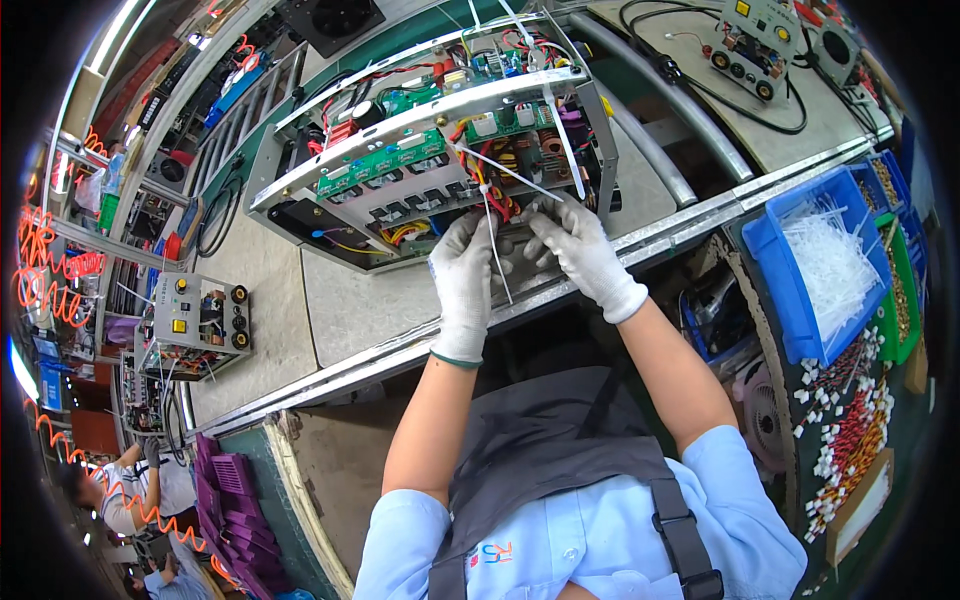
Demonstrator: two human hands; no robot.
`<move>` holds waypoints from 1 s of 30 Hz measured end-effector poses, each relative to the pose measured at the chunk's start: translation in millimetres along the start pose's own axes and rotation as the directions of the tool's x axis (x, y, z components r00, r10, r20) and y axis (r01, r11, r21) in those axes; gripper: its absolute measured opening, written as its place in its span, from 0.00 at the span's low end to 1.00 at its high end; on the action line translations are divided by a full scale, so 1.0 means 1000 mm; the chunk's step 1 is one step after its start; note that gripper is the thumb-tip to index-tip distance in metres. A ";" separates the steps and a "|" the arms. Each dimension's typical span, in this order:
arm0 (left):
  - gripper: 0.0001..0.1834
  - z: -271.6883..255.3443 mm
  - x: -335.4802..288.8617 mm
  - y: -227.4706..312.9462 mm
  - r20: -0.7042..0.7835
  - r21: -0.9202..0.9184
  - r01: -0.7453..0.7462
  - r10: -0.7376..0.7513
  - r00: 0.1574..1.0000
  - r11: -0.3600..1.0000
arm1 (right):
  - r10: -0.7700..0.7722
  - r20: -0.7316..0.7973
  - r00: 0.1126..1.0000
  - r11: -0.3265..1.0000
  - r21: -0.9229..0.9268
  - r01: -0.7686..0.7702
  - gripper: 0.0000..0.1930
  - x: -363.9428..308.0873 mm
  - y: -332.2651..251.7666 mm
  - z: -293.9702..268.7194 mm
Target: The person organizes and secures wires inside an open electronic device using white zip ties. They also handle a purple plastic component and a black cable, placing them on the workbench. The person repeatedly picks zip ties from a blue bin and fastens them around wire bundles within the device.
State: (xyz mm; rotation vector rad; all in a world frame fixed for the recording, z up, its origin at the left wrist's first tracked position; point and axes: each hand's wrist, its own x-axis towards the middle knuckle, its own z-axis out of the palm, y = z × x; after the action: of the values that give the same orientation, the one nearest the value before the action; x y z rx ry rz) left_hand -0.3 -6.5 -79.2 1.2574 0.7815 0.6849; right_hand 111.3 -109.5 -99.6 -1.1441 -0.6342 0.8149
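An open metal power-supply chassis (415,135) stands on the bench, with green circuit boards, black components and coloured wires showing inside. At its near side, gloved and closed, my left hand (464,275) grips low on a red and yellow wire bundle (479,185). A white cable tie (497,255) hangs from this bundle past the left fingers. Just right of it, my right hand (585,258), also gloved, has its fingers curled together by the wires; what they hold is hidden. Another white cable tie (515,172) slants from the wires toward the right fingertips.
A blue bin (800,330) of white cable ties stands at the right, beside a green bin (905,300) of small brass-coloured parts. Small wired connectors (850,430) lie below. Another metal unit (195,325) stands left on the bench. Metal rollers (660,130) run behind. Other people are at far left.
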 end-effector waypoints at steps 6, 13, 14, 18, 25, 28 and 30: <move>0.12 0.003 0.006 0.010 0.043 0.227 -0.060 0.052 0.998 0.972 | -0.021 0.076 0.997 0.964 -0.263 0.040 0.10 0.003 0.004 0.004; 0.18 -0.001 -0.004 0.025 0.072 0.738 -0.253 0.299 0.951 0.626 | -0.060 0.015 0.998 0.995 -0.078 0.061 0.09 0.001 0.003 0.009; 0.17 -0.003 0.001 0.008 0.068 0.749 -0.369 0.490 0.869 0.551 | -0.106 -0.006 0.994 0.990 -0.094 0.105 0.08 -0.003 0.003 0.012; 0.17 0.004 -0.008 -0.002 -0.007 0.742 -0.373 0.563 0.827 0.557 | -0.226 -0.001 0.974 0.956 -0.195 0.221 0.04 -0.009 0.007 0.016; 0.16 0.003 -0.003 -0.016 -0.007 0.505 -0.353 0.413 0.911 0.788 | -0.132 0.019 0.991 0.977 -0.167 0.134 0.03 -0.009 0.007 0.017; 0.12 0.002 -0.001 -0.011 -0.039 0.311 -0.305 0.332 0.942 0.900 | -0.154 0.012 0.988 0.977 -0.149 0.154 0.03 -0.007 0.010 0.015; 0.12 0.004 0.003 -0.011 -0.133 0.255 -0.267 0.307 0.942 0.929 | -0.302 -0.006 0.953 0.925 -0.243 0.291 0.03 -0.009 0.016 0.017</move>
State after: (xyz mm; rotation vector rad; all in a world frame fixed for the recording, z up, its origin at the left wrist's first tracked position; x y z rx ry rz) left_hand 4.9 -7.9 -90.1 1.5631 0.8444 0.9707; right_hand 89.7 -104.9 -109.8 -1.2423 -0.8637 0.4603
